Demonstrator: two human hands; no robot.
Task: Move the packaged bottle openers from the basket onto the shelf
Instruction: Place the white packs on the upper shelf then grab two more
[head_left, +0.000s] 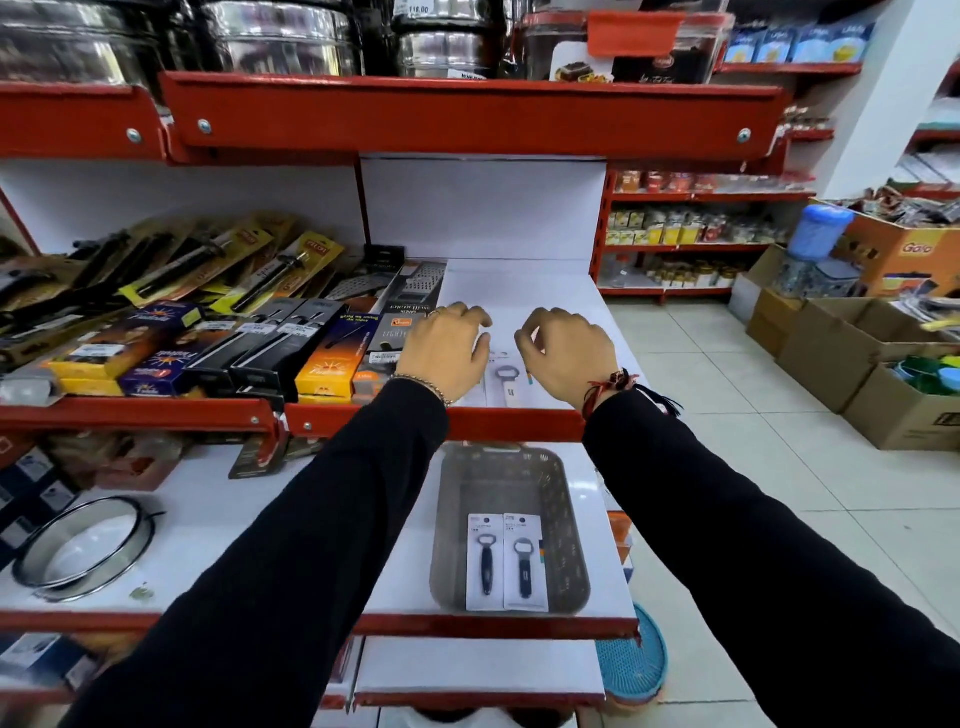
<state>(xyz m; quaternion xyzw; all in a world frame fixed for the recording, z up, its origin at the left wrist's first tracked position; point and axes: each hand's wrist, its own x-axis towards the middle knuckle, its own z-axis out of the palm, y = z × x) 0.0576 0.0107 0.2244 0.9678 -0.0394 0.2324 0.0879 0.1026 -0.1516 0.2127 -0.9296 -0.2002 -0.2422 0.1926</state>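
- Both hands are hovering over the bare right end of the shelf (519, 291), the only free white space beside the crowded boxes (322, 358), which is likely why the openers are going there.
- The left hand (444, 348) is arching palm down with fingers loosely curled and spread; it is gripping nothing that I can see.
- The right hand (566, 348) is mirroring it, thumb and forefinger drawn near each other but with nothing visible between them.
- A white-handled opener pack (506, 382) is lying flat on the shelf between and just below the two hands, near the front lip; the hands seem to be squaring it up or letting go, though I cannot tell if either is touching it.
- The basket (511, 467) is sitting on the lower shelf directly under the work spot, keeping each lift short.
- Two packs are waiting in it side by side, flat and face up: a dark-handled one (485, 561) on the left, touching another (524, 561) on the right.
- By my judgement the task is partway along, with these two left to move.
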